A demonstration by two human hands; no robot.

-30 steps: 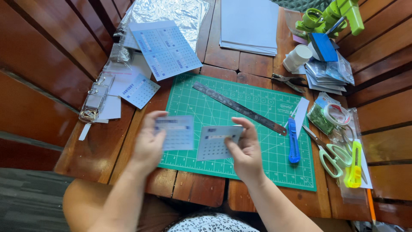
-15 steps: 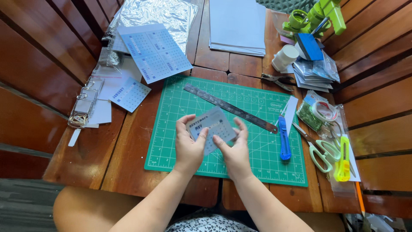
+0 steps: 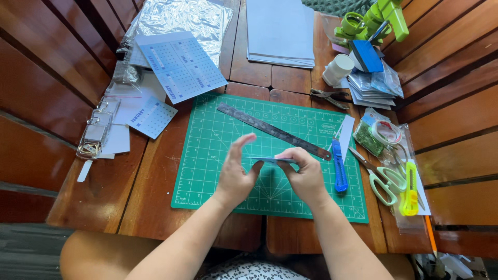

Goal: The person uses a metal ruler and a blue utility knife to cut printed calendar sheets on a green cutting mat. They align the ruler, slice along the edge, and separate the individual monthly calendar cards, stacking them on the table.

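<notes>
where held edge-on, card (image 3: 271, 161) face unseen

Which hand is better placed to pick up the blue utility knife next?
Probably the right hand: it sits just beside the blue plastic utility knife on the green cutting mat. The left hand is farther away, though both hold the small pale paper cards, so one must let go first.
</notes>
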